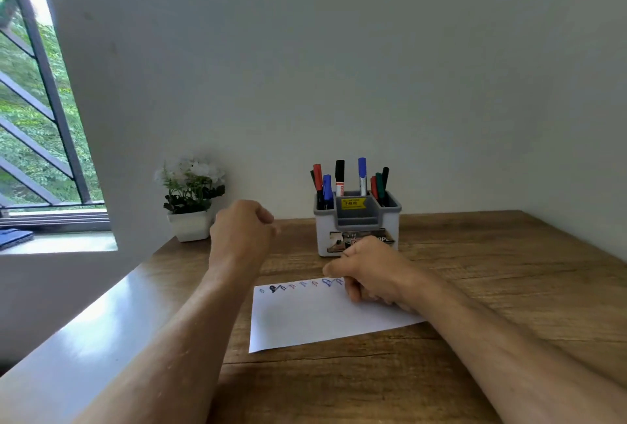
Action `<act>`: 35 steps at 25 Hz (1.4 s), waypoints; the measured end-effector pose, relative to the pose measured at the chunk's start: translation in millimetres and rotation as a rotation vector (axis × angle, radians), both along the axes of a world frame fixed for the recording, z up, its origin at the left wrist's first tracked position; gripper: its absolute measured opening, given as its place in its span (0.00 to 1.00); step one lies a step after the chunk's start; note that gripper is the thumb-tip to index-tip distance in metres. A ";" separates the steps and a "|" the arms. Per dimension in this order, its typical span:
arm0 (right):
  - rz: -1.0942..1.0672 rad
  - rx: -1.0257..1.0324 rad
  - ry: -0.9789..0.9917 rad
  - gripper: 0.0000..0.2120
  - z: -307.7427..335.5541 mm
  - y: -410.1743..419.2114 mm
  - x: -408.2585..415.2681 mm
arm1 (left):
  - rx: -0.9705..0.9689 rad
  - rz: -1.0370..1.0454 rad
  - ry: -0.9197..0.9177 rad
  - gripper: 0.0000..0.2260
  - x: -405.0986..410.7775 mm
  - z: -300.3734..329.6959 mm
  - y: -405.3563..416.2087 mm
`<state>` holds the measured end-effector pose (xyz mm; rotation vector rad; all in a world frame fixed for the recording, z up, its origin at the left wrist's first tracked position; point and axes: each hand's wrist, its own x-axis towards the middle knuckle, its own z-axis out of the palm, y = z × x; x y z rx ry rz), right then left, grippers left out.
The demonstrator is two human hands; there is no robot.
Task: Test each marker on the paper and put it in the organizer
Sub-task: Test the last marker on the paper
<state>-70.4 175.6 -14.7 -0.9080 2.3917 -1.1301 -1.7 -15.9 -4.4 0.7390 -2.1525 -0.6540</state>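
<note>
Markers stand in organizer

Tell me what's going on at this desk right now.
A person sits at a wooden desk testing markers. A sheet of paper carries a row of small scribbles along its far edge. The right hand rests curled on the paper's far right corner; the left hand is raised, loosely fisted, holding nothing visible. The organizer behind already holds several capped markers. No loose marker shows.

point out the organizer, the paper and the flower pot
organizer [358, 220], head view, on its grey front pocket
paper [305, 318], head view, on its blank middle
flower pot [190, 225], head view, on its white front face
</note>
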 end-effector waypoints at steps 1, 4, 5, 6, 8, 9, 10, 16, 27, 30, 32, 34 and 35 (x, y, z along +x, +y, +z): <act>-0.003 -0.003 -0.010 0.15 -0.4 -1.0 -0.7 | 0.006 0.005 -0.020 0.05 0.5 -3.6 -3.9; 0.002 -0.007 -0.020 0.15 -1.3 -2.0 -1.5 | -0.002 0.032 -0.039 0.05 4.3 -2.5 -13.3; 0.002 -0.007 -0.018 0.15 -1.2 -2.1 -1.3 | -0.009 0.045 -0.045 0.05 5.9 -0.7 -16.7; 0.002 -0.007 -0.016 0.16 -1.3 -2.3 -1.2 | -0.014 0.063 -0.052 0.05 7.8 0.1 -20.6; 0.008 -0.004 -0.007 0.17 -1.6 -2.8 -0.9 | -0.033 0.103 -0.093 0.04 10.3 -0.9 -30.0; 0.012 -0.003 -0.004 0.17 -1.7 -3.0 -0.9 | -0.046 0.122 -0.130 0.04 10.2 -2.8 -34.9; 0.014 -0.004 -0.003 0.17 -1.7 -3.3 -1.3 | -0.052 0.145 -0.173 0.05 9.6 -4.5 -39.2; 0.013 -0.004 0.004 0.16 -3.5 -4.0 -1.8 | -0.116 0.244 -0.387 0.10 1.4 -17.2 -48.2; 0.033 -0.019 -0.013 0.17 -4.2 -3.2 -1.4 | 0.008 0.181 -0.263 0.02 -1.3 5.4 -20.8; 0.013 -0.042 -0.024 0.17 -3.9 -3.5 -0.7 | 0.192 0.062 0.000 0.06 4.6 23.4 -5.2; -0.002 -0.090 -0.054 0.17 -3.3 -2.7 -0.5 | 0.446 -0.096 0.223 0.14 5.1 29.3 1.5; -0.022 -0.143 -0.090 0.17 -2.9 -1.6 -0.5 | 0.749 -0.268 0.359 0.19 3.1 30.3 9.2; -0.039 -0.164 -0.109 0.17 -3.0 -1.8 -1.1 | 0.854 -0.327 0.387 0.20 2.3 30.0 13.2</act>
